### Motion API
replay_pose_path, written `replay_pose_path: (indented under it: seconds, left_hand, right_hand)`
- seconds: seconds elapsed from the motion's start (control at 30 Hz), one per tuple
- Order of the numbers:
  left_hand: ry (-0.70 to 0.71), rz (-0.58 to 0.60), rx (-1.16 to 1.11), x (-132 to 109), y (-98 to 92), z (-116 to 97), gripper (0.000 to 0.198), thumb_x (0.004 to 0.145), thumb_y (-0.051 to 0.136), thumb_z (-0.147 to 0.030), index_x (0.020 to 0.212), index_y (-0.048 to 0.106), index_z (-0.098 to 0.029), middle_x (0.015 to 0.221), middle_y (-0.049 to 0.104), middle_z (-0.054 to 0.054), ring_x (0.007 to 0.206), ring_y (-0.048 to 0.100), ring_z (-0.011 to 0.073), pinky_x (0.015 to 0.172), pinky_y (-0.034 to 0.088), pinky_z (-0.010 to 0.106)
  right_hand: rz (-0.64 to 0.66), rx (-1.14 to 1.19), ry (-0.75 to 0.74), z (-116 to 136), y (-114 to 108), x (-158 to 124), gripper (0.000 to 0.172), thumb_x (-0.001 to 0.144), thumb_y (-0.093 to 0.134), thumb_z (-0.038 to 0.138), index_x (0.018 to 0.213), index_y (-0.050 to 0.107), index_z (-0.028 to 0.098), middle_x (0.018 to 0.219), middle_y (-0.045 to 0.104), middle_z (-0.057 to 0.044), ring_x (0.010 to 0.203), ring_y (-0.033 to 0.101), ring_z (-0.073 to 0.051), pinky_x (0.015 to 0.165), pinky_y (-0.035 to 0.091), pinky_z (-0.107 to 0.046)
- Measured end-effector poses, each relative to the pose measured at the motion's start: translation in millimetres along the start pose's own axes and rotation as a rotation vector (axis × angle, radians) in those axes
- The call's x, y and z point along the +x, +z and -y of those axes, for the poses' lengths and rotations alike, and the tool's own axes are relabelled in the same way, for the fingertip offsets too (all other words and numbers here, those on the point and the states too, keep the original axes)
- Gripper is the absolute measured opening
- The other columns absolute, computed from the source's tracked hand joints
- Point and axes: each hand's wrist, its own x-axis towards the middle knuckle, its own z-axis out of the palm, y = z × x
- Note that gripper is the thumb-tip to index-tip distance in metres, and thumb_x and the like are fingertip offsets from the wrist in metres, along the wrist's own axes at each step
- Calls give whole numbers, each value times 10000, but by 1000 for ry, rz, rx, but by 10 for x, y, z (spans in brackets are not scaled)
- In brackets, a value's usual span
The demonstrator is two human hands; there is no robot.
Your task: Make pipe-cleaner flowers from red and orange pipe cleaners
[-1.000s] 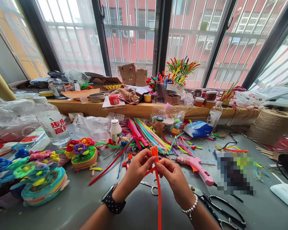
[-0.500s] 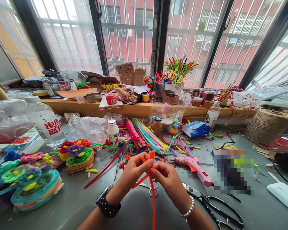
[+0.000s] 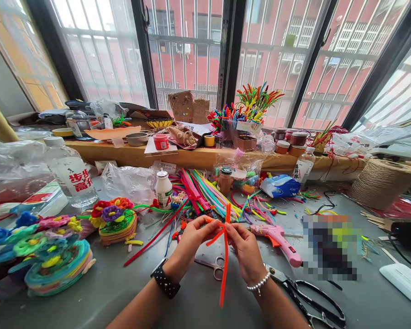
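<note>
Orange pipe cleaners (image 3: pixel 225 269) cross one another in front of me, with one long strand hanging down and a short end pointing up. My left hand (image 3: pixel 201 233) pinches a strand on the left of the crossing. At the crossing itself, my right hand (image 3: pixel 241 244) grips the pipe cleaners between thumb and fingers. Small scissors (image 3: pixel 217 268) lie on the table just below and behind the hands. To the right of my right hand rests a pink glue gun (image 3: pixel 281 242). Large black-handled scissors (image 3: pixel 308 292) lie beside my right wrist.
A bundle of coloured pipe cleaners (image 3: pixel 208 192) lies behind the hands. Pipe-cleaner flower pieces (image 3: pixel 58 265) stand at left, near a water bottle (image 3: pixel 71 173). A milk bottle (image 3: pixel 163 189), a glass jar (image 3: pixel 225 182) and a twine spool (image 3: pixel 383 183) stand farther back.
Both hands have shifted slightly; the strands they hold now spread into a clearer cross. The hanging strand's lower end has come up into view. The camera view has shifted a little.
</note>
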Motion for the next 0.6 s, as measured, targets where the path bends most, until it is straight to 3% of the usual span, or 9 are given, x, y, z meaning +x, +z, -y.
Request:
replay_pose_path:
  seconds: [0.1, 0.2, 0.37, 0.6]
  left_hand:
    - [22, -42, 19, -12, 12, -6, 217, 613, 636, -326, 654, 544, -134, 681, 615, 20, 657, 579, 131, 608, 440, 231]
    - [16, -28, 33, -31, -2, -25, 214, 634, 612, -345, 655, 547, -142, 702, 617, 20, 676, 577, 129, 614, 436, 226]
    - [36, 48, 182, -22, -40, -35, 252, 644, 586, -378, 726, 590, -140, 703, 602, 20, 646, 559, 126, 555, 424, 214]
    - [-14, 204, 322, 6, -66, -26, 274, 671, 550, -395, 651, 614, -130, 590, 582, 8, 538, 515, 95, 505, 372, 191]
  right_hand:
    - [-38, 37, -7, -34, 38, 6, 247, 653, 595, 396, 665, 597, 150, 567, 513, 18, 516, 425, -97, 528, 365, -233]
    - [-3, -82, -82, 17, 19, 5, 238, 689, 563, 386, 653, 587, 152, 565, 509, 12, 529, 432, -105, 527, 365, -231]
    - [73, -371, -230, 147, -107, 4, 206, 723, 535, 348, 661, 586, 159, 614, 533, -7, 580, 461, -126, 542, 364, -236]
    - [83, -378, -245, 222, -174, 24, 203, 745, 515, 334, 646, 554, 161, 593, 491, 13, 562, 437, -113, 535, 355, -229]
